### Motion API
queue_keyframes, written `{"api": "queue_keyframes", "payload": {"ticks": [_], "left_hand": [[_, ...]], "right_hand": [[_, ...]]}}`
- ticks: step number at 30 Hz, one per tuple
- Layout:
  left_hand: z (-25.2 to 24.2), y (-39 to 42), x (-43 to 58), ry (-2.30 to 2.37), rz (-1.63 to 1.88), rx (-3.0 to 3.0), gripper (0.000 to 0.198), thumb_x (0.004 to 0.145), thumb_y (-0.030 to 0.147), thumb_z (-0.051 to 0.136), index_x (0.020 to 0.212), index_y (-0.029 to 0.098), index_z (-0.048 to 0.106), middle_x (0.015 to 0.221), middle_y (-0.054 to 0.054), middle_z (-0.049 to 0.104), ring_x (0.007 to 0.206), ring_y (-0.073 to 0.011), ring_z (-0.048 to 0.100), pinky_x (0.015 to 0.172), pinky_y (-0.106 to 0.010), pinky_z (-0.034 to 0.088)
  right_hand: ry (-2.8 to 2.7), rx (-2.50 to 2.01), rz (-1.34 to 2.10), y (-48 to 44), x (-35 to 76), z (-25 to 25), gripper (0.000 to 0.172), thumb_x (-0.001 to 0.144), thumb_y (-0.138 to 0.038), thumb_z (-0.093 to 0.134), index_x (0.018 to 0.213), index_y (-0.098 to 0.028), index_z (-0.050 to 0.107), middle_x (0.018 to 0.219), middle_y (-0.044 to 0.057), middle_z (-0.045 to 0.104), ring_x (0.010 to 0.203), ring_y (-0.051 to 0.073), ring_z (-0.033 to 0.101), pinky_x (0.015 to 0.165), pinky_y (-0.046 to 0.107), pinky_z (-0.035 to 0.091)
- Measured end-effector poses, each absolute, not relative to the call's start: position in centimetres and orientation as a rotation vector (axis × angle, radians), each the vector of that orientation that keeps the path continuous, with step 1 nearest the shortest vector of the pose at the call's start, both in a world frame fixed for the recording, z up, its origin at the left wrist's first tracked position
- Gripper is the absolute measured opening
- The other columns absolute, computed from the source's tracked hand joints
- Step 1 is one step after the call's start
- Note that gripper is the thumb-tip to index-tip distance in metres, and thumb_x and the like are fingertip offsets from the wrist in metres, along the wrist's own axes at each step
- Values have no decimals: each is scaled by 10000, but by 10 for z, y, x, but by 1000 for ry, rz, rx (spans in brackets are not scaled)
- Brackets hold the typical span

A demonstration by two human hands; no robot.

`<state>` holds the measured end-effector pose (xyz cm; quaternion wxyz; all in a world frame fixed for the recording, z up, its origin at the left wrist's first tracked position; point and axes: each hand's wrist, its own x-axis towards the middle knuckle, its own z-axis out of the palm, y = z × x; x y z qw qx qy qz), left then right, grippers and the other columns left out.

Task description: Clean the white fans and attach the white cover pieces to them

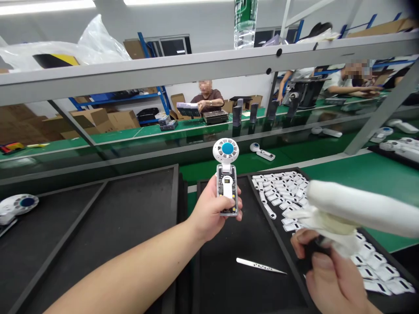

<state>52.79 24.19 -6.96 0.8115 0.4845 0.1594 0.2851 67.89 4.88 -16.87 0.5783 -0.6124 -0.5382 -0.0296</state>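
While the L hand point(209, 209) curls round it, a small handheld fan point(226, 174) stands upright above a black tray point(229, 279): clamped by the clear plastic body, round white head w/ blue hub on top. R hand point(330, 279) is low at right, fingers pinched together on a dark item point(314, 253), partly hidden, under a bulky white padded wrap point(340, 209). White perforated tweezers point(258, 264) lie flat on the black tray, between the hands, touching neither — glossy, slim, pointed. Beside them, a dark tray point(278, 171) holds many small white plastic parts point(278, 196).
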Motion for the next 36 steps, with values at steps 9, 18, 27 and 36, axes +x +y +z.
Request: {"api": "queue_keyframes", "payload": {"ticks": [9,18,27,36], "left_hand": [[-72,253,528,596,627,1054,413,588,111,806,924,167,571,931,-42,642,767,-182,649,654,-354,594],[-74,260,535,720,628,835,283,900,414,574,1045,172,589,718,-18,594,524,-137,557,464,-266,490],[-66,267,544,997,591,808,114,888,161,559,980,111,604,897,-106,661,642,-175,659,494,-302,584],[-52,352,558,1240,658,910,163,872,6,464,943,115,563,835,-82,613,670,-167,645,523,-266,584]], "right_hand": [[-1606,-1983,4,52,685,-233,269,994,-352,434,1068,-210,650,916,85,762,780,246,742,660,332,589],[-1946,-2118,190,70,648,-229,126,806,-87,628,829,-207,658,814,39,687,742,262,679,636,341,456],[-1736,-2134,412,62,643,-221,83,839,-170,652,913,-205,666,901,50,670,866,272,659,736,360,457],[-1392,-2279,277,83,721,-204,311,921,-144,501,1194,-122,647,1152,160,621,1115,305,568,993,434,425]]}}
